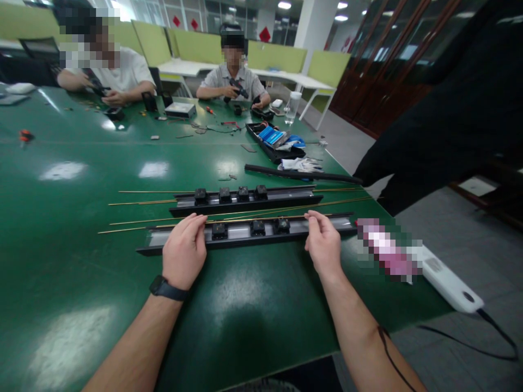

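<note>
My left hand (184, 251), with a watch on its wrist, pinches a thin brass-coloured rod (253, 219) near the left part of the nearer black trough (241, 240). Toward the trough's right end, my right hand (324, 243) pinches the same rod, fingertips and thumb pressed together. The rod lies along the trough's far side; whether it touches the trough I cannot tell. Between my hands, three small black square blocks (257, 227) sit in the trough. Just behind is a second black trough (245, 205) bearing several similar blocks (225, 194).
More thin rods (139, 221) lie beside the troughs. Farther back are a long black strip (302, 173), pale gloves (300, 165) and a black tray (261, 142) with blue items. A white power strip (449, 277) lies at the right edge. Two people sit working across the green table (93, 174).
</note>
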`<move>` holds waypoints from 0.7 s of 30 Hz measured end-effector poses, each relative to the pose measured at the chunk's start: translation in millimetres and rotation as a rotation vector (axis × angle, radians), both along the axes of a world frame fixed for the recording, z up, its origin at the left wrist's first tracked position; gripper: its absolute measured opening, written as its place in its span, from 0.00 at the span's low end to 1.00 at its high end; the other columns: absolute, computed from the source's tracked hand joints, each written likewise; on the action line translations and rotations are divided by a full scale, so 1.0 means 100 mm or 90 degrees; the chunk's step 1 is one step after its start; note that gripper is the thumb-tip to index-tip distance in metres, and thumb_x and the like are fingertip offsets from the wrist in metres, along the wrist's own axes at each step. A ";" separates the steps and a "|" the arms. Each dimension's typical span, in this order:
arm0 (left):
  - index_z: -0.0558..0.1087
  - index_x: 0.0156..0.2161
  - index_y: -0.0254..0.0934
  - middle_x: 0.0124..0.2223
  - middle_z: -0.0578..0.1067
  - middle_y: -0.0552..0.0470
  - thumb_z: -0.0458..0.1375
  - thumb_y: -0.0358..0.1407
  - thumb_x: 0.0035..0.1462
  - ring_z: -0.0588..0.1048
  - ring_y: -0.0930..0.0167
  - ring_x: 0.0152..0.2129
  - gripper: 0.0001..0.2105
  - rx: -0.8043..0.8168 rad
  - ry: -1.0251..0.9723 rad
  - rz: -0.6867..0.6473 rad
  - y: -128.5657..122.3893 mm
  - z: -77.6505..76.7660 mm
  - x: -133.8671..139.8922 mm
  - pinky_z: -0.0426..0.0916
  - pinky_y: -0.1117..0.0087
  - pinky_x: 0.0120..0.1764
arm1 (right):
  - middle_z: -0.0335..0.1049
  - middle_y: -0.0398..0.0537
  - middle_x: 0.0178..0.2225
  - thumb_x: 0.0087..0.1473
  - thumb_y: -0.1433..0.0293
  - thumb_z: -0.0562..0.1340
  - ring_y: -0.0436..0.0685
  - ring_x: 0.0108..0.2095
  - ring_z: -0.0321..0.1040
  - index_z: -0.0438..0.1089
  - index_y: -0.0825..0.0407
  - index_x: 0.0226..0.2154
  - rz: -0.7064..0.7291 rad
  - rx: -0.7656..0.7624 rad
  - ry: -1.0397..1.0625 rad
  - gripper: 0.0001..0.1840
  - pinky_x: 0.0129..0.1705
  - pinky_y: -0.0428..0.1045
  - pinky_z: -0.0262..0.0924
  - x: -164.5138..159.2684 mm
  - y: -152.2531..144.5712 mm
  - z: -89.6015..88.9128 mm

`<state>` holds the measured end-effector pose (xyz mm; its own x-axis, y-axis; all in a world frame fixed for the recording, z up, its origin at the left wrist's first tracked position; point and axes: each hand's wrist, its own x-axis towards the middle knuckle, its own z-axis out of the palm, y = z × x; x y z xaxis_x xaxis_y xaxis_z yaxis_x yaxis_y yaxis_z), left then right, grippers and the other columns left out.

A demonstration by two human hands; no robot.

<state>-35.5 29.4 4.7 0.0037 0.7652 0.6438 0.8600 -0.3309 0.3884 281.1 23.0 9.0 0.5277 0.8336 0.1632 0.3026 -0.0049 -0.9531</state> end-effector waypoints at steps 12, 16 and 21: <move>0.78 0.53 0.33 0.52 0.82 0.42 0.50 0.31 0.69 0.79 0.60 0.55 0.15 0.019 0.000 -0.016 -0.01 -0.01 0.02 0.73 0.56 0.59 | 0.79 0.53 0.52 0.62 0.52 0.61 0.44 0.14 0.61 0.75 0.51 0.52 0.002 0.013 -0.001 0.24 0.15 0.45 0.55 0.01 0.02 -0.02; 0.77 0.54 0.34 0.54 0.81 0.41 0.49 0.30 0.69 0.78 0.60 0.56 0.16 0.013 -0.011 -0.021 -0.02 -0.01 0.03 0.72 0.54 0.60 | 0.79 0.53 0.52 0.62 0.52 0.61 0.44 0.14 0.61 0.76 0.50 0.51 0.000 0.006 0.000 0.24 0.15 0.45 0.55 0.01 0.01 -0.02; 0.76 0.56 0.33 0.55 0.80 0.42 0.50 0.31 0.69 0.76 0.61 0.58 0.17 0.023 -0.024 -0.028 -0.04 0.01 0.07 0.71 0.55 0.61 | 0.79 0.54 0.52 0.62 0.50 0.61 0.44 0.15 0.61 0.76 0.50 0.52 -0.004 -0.001 -0.008 0.26 0.16 0.46 0.56 0.01 0.01 -0.02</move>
<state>-28.3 25.4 5.5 0.0124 0.7414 0.6710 0.8297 -0.3821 0.4070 282.4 24.4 7.0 0.5313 0.8302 0.1686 0.3152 -0.0090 -0.9490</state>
